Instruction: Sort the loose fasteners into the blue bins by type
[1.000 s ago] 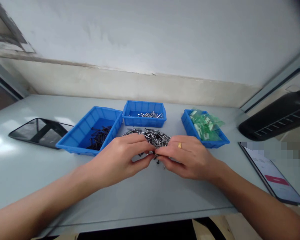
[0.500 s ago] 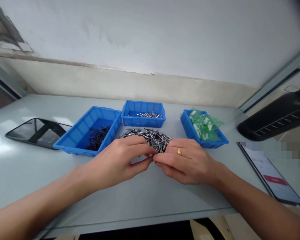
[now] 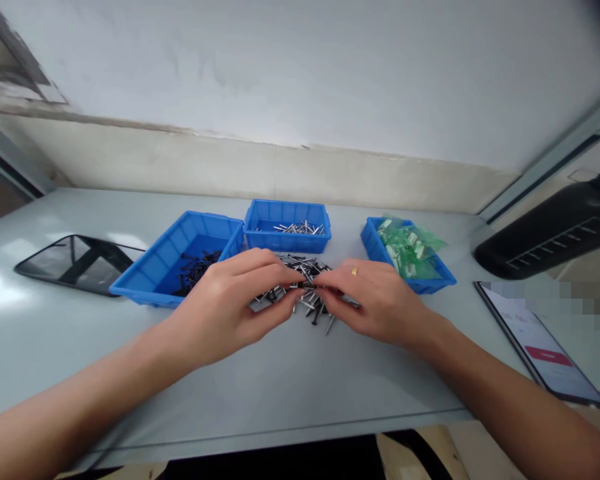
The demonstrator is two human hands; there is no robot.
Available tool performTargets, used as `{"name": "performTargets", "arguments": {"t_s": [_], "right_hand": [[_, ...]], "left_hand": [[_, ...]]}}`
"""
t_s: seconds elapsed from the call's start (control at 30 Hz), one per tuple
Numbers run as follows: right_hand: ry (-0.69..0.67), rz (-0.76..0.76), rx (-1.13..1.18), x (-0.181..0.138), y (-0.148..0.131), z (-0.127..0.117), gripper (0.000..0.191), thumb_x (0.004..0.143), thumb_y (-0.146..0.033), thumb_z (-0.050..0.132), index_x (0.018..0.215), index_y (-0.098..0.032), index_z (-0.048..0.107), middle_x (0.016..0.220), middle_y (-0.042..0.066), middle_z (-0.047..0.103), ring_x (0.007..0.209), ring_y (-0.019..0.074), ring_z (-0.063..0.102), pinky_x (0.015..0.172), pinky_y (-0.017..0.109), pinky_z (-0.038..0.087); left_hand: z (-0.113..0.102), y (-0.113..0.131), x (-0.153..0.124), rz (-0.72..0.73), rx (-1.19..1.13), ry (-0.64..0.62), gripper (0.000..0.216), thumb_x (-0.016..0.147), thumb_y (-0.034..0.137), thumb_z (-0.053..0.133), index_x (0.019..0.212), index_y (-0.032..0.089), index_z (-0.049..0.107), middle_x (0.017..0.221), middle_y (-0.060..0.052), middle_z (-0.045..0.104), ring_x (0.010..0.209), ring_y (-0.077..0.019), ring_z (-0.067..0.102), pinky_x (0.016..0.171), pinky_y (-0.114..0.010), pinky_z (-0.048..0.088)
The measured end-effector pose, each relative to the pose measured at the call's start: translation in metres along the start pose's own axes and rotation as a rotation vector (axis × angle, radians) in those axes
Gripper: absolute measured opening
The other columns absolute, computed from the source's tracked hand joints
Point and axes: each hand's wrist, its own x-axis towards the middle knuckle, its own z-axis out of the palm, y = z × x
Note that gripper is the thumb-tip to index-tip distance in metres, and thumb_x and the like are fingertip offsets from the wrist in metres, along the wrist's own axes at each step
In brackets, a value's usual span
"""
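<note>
My left hand [image 3: 250,297] and my right hand [image 3: 373,300] meet over a pile of mixed black and silver pins [image 3: 317,313] lying on the table. The thumb and fingers of each hand are pinched on a small dark and silver pin [image 3: 307,285], which spans the gap between them. Its exact kind is too small to make out. A gold ring is on my right hand. Part of the pile is hidden behind the fingers.
A blue bin [image 3: 150,267] with black screw-like pieces stands left. Another blue bin [image 3: 285,241] holds silver pins at the back. Green packets [image 3: 413,250] fill a blue bin on the right. A phone [image 3: 545,347], a black bottle [image 3: 550,230] and a black-framed panel [image 3: 75,263] are around.
Both hands have risen slightly and drawn a little apart. The pin between their fingertips now shows, and more of the pile is uncovered beneath them.
</note>
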Motion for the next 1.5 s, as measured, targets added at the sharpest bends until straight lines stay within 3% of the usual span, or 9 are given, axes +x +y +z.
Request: {"name": "performTargets", "arguments": {"t_s": [0.17,0.3,0.43,0.53,0.67,0.8,0.97,1.1,1.5], "right_hand": [[-0.097,0.067,0.01,0.0,0.0,0.001,0.022,0.092,-0.025,0.045,0.094,-0.013,0.063,0.071,0.002,0.064,0.065,0.0138,0.057,0.059,0.026,0.041],[-0.144,0.18,-0.022,0.0,0.002,0.001,0.022,0.092,-0.027,0.046,0.101,-0.015,0.062,0.082,0.004,0.067,0.074,0.0162,0.062,0.065,0.028,0.044],[-0.228,0.224,-0.024,0.0,0.004,0.004,0.024,0.092,-0.027,0.045,0.105,-0.016,0.061,0.092,0.006,0.068,0.082,0.0181,0.063,0.07,0.03,0.047],[-0.299,0.229,-0.018,0.0,0.004,0.007,0.023,0.092,-0.027,0.046,0.106,-0.016,0.061,0.096,0.007,0.067,0.087,0.019,0.062,0.073,0.031,0.048],[-0.378,0.215,-0.037,0.0,0.005,0.009,0.022,0.092,-0.026,0.046,0.106,-0.017,0.061,0.099,0.008,0.064,0.092,0.0203,0.06,0.076,0.033,0.049],[-0.418,0.234,-0.058,0.0,0.005,0.011,0.022,0.092,-0.025,0.045,0.104,-0.017,0.062,0.099,0.008,0.061,0.093,0.02,0.058,0.079,0.034,0.049],[-0.424,0.244,-0.052,-0.001,0.007,0.016,0.018,0.091,-0.023,0.048,0.096,-0.017,0.064,0.101,0.007,0.059,0.095,0.0199,0.055,0.08,0.034,0.049],[-0.398,0.246,-0.022,-0.002,0.008,0.019,0.017,0.09,-0.021,0.048,0.096,-0.017,0.063,0.101,0.007,0.058,0.099,0.0197,0.053,0.082,0.034,0.049],[-0.379,0.217,-0.087,0.001,0.006,0.02,0.015,0.09,-0.015,0.045,0.09,-0.013,0.06,0.097,0.009,0.06,0.096,0.021,0.056,0.083,0.036,0.049]], "left_hand": [[-0.002,-0.007,0.0,0.038,0.11,0.007,0.011,0.085,0.019,0.056,0.093,0.017,0.063,0.085,-0.001,0.063,0.078,-0.0106,0.059,0.071,-0.021,0.047],[-0.015,-0.021,0.002,0.047,0.46,0.042,0.014,0.086,0.025,0.052,0.094,0.018,0.061,0.088,-0.003,0.063,0.082,-0.0167,0.058,0.073,-0.028,0.045],[-0.034,-0.03,0.005,-0.17,0.856,0.027,0.02,0.088,0.03,0.045,0.09,0.017,0.059,0.084,-0.005,0.06,0.079,-0.0207,0.055,0.066,-0.032,0.039],[-0.044,-0.031,0.004,-0.348,0.974,-0.017,0.023,0.087,0.032,0.04,0.076,0.018,0.054,0.074,-0.005,0.052,0.07,-0.0194,0.051,0.053,-0.029,0.023],[-0.049,-0.036,-0.002,-0.411,0.92,0.05,0.029,0.085,0.032,0.037,0.058,0.02,0.038,0.06,-0.002,0.037,0.061,-0.0161,0.047,0.051,-0.03,0.015],[-0.048,-0.042,-0.005,-0.346,0.865,0.02,0.023,0.082,0.032,0.043,0.062,0.021,0.046,0.057,-0.002,0.04,0.056,-0.0163,0.044,0.05,-0.03,0.015],[-0.028,-0.031,0.002,-0.047,0.79,-0.124,0.02,0.089,0.031,0.043,0.088,0.019,0.059,0.08,-0.004,0.06,0.075,-0.0195,0.055,0.065,-0.033,0.04],[-0.007,-0.018,0.001,0.129,0.541,-0.171,0.022,0.09,0.029,0.044,0.092,0.018,0.063,0.081,-0.003,0.063,0.074,-0.0178,0.057,0.068,-0.032,0.045],[0.003,-0.013,-0.002,0.112,0.33,-0.261,0.023,0.091,0.025,0.044,0.093,0.017,0.065,0.08,-0.003,0.061,0.075,-0.0174,0.056,0.075,-0.035,0.045]]}}
